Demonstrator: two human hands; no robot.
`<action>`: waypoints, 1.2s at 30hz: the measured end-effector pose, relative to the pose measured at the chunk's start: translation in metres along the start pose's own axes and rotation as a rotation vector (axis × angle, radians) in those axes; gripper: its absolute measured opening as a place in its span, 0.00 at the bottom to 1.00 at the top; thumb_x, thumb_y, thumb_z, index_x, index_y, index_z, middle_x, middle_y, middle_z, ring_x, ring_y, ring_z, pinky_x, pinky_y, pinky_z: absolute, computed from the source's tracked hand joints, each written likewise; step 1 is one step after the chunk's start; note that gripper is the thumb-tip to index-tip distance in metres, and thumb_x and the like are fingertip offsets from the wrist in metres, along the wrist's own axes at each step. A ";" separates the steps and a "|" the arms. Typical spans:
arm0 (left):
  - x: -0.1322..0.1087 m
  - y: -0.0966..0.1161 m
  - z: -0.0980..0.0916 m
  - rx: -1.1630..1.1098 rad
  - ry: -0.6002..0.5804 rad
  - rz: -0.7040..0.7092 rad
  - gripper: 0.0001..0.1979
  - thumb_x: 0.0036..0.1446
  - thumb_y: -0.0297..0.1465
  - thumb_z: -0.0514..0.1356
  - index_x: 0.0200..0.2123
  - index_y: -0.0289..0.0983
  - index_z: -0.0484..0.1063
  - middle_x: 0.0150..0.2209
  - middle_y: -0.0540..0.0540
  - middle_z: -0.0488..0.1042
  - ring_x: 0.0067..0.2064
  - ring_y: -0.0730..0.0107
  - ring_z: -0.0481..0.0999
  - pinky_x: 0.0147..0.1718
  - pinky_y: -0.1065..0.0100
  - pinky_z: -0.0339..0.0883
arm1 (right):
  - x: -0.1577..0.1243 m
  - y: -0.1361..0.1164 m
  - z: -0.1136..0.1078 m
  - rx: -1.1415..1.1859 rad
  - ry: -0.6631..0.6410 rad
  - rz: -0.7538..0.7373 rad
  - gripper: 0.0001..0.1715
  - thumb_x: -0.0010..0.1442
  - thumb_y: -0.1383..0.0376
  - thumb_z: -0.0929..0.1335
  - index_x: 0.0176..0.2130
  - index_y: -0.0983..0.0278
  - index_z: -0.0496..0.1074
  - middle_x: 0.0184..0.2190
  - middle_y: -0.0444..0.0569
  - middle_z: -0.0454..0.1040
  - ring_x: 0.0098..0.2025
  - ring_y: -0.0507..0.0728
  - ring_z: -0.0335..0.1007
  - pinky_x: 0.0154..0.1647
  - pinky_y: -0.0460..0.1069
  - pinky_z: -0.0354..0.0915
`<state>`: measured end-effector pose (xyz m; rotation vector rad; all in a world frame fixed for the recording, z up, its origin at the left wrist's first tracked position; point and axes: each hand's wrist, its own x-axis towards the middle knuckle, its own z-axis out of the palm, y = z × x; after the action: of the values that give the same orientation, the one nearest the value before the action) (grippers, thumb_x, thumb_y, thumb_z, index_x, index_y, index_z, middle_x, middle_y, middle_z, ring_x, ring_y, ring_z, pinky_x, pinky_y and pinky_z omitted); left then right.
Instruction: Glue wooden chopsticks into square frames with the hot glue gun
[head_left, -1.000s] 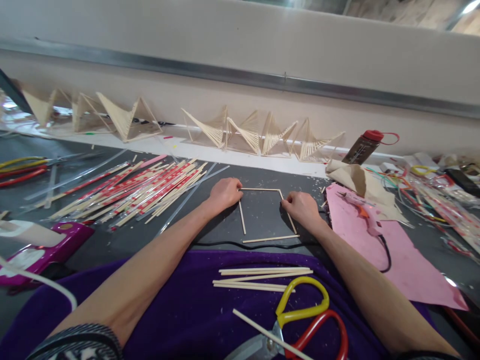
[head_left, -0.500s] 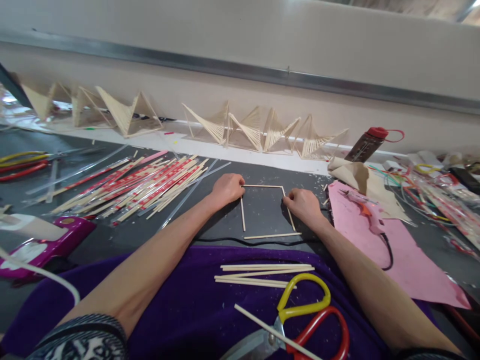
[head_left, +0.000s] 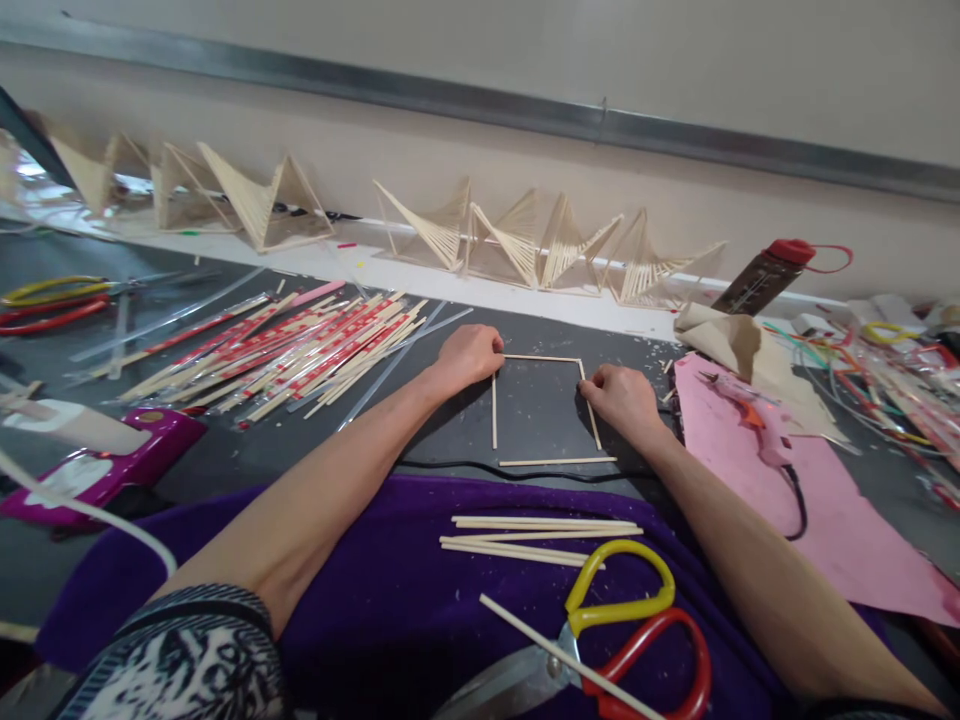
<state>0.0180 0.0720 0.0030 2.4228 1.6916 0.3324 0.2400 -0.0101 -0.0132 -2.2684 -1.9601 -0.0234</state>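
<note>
Four thin wooden sticks lie as a rough square on the dark table. My left hand (head_left: 471, 354) is closed at the far left corner, its fingertips pinching where the far stick (head_left: 541, 358) meets the left stick (head_left: 494, 412). On the opposite side, my right hand (head_left: 622, 402) has its fingers pressed together on the right stick (head_left: 593, 425), a little below the far right corner. The near stick (head_left: 556, 462) lies slightly apart from the side sticks. Several cut sticks (head_left: 544, 524) and scissors with yellow and red handles (head_left: 621, 614) rest on purple cloth (head_left: 360, 590) between my forearms.
Bundled sticks in red-patterned wrappers (head_left: 330, 350) lie left, near a magenta device (head_left: 150, 445). Several twisted stick models (head_left: 510, 240) stand along the wall. At right are a pink glue gun (head_left: 761, 425) on pink paper (head_left: 832, 530) and a bottle (head_left: 761, 280). A black cord (head_left: 450, 465) crosses nearby.
The whole view has shifted a little, so the scene sits further right and higher. Both hands stay at the same places on the stick square.
</note>
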 end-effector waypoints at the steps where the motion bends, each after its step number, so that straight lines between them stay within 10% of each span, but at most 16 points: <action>1: -0.001 -0.001 -0.003 0.001 0.003 -0.002 0.14 0.47 0.32 0.57 0.37 0.38 0.77 0.36 0.45 0.78 0.38 0.65 0.74 0.36 0.69 0.65 | 0.000 0.000 0.000 0.001 -0.004 -0.001 0.20 0.57 0.55 0.60 0.31 0.63 0.76 0.30 0.53 0.77 0.36 0.58 0.72 0.30 0.47 0.57; 13: -0.025 0.010 -0.009 0.228 -0.165 -0.110 0.22 0.47 0.49 0.55 0.32 0.37 0.78 0.35 0.38 0.77 0.39 0.56 0.76 0.34 0.65 0.68 | 0.002 0.019 -0.002 0.097 0.047 -0.012 0.19 0.57 0.56 0.60 0.34 0.62 0.76 0.32 0.51 0.78 0.37 0.57 0.72 0.33 0.47 0.57; 36: -0.031 0.017 -0.012 0.191 -0.170 -0.132 0.15 0.46 0.35 0.57 0.35 0.37 0.78 0.36 0.38 0.78 0.39 0.59 0.76 0.34 0.68 0.69 | -0.013 -0.003 -0.007 -0.054 -0.063 -0.007 0.21 0.57 0.56 0.60 0.32 0.63 0.77 0.31 0.55 0.77 0.36 0.58 0.73 0.30 0.47 0.59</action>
<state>0.0193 0.0370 0.0161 2.3709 1.8693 -0.0546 0.2360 -0.0234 -0.0070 -2.3230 -2.0228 -0.0059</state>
